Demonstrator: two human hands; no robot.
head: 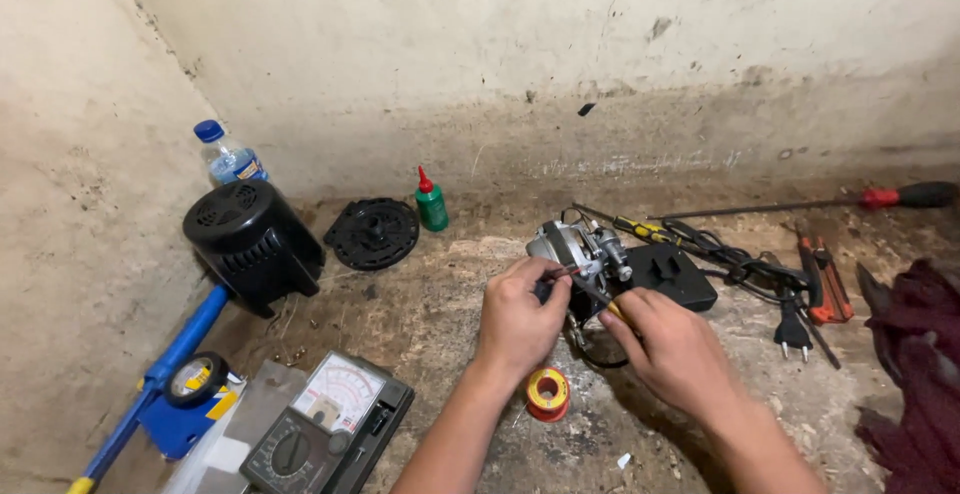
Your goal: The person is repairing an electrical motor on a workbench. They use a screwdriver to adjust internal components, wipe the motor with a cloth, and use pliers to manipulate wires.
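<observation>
I see the motor assy at mid-bench, taken as landmark. It is stripped: the black ribbed housing and round vented cover lie well to its left, off the unit, so disassembly looks done; my judgement is that work on the exposed windings/terminals is under way and refit is left.

Left hand sits just below-left of the motor, fingers curled narrow, pinching what looks like a thin wire end against the unit. Right hand, below-right, fingers closed on a slim tool with yellow handle, tip touching the motor; tool type cannot be told.

Materials: motor is bare grey metal w/ copper-toned parts. Solder spool just below it, red rim, between the wrists. Analog multimeter further below-left, black plastic case w/ pale dial. Green dropper bottle above-left. Black plug and cord to the right, plus red-handled screwdrivers. Bench is rough, stained, gritty.
</observation>
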